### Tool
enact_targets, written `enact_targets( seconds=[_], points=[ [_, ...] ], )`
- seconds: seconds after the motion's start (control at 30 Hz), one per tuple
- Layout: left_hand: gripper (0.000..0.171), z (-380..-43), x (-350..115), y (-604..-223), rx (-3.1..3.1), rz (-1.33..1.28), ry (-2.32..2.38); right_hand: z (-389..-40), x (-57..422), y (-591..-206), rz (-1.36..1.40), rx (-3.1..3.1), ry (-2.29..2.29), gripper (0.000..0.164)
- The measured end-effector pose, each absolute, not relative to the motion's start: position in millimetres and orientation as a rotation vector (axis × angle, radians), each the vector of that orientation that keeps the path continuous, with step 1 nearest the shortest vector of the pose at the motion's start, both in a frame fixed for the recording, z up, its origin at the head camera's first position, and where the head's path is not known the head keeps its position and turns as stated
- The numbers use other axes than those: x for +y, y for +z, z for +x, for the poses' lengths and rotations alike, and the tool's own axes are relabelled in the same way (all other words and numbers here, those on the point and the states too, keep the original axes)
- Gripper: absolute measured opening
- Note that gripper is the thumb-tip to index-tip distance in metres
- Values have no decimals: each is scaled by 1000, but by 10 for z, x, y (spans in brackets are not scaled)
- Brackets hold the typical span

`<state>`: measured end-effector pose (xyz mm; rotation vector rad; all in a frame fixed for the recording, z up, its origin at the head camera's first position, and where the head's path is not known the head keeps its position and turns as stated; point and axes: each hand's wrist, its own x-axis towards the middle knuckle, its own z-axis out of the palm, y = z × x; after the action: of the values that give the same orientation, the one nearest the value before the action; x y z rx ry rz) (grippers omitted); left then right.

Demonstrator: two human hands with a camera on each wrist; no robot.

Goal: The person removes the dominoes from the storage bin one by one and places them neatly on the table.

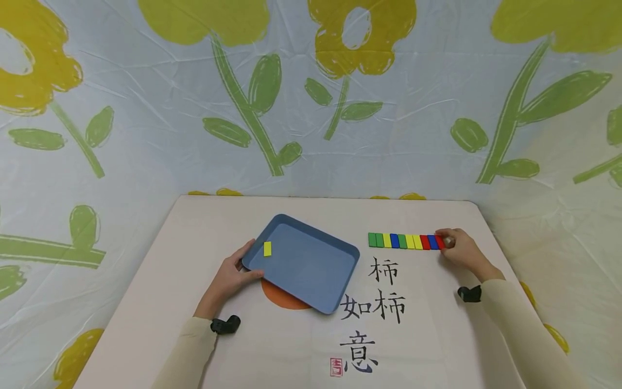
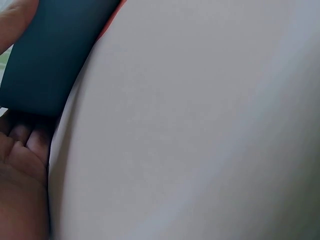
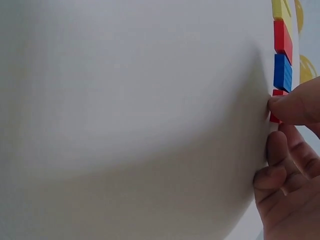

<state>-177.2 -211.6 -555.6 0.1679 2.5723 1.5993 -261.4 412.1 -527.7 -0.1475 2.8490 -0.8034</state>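
My left hand point(image 1: 231, 279) grips the blue-grey tray point(image 1: 306, 262) at its left corner, thumb along the near rim and fingers at the left side. A single yellow block point(image 1: 267, 248) lies in the tray near that corner. To the right, a straight row of small coloured blocks point(image 1: 402, 241) in green, yellow, blue and red sits on the table. At the row's right end my right hand point(image 1: 462, 252) pinches the last red block point(image 3: 275, 116), thumb on its near side. A blue block point(image 3: 282, 72) stands beside that red one in the right wrist view.
The pale table mat point(image 1: 427, 329) bears black brush characters point(image 1: 386, 306) below the row and a red seal mark point(image 1: 336, 367). An orange printed shape point(image 1: 284, 296) shows partly from under the tray. A flowered curtain point(image 1: 389, 151) rises behind the table.
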Motion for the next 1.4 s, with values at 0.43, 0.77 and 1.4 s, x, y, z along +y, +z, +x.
enact_targets(
  seconds=[0.43,0.77,1.4],
  points=[
    [87,-1654,-2001,-5225,2564,194,1592,-2709,4091,-5133,-177,2824,-873,59],
    [87,-1650,-1982,-5256,2541,181,1605,-2858,3866,-4976,-195,2866,-769,64],
    [89,-1789,-2118,-5568,2561,182,1606,-3055,2428,-4771,-539,2779,-1066,64]
  ],
)
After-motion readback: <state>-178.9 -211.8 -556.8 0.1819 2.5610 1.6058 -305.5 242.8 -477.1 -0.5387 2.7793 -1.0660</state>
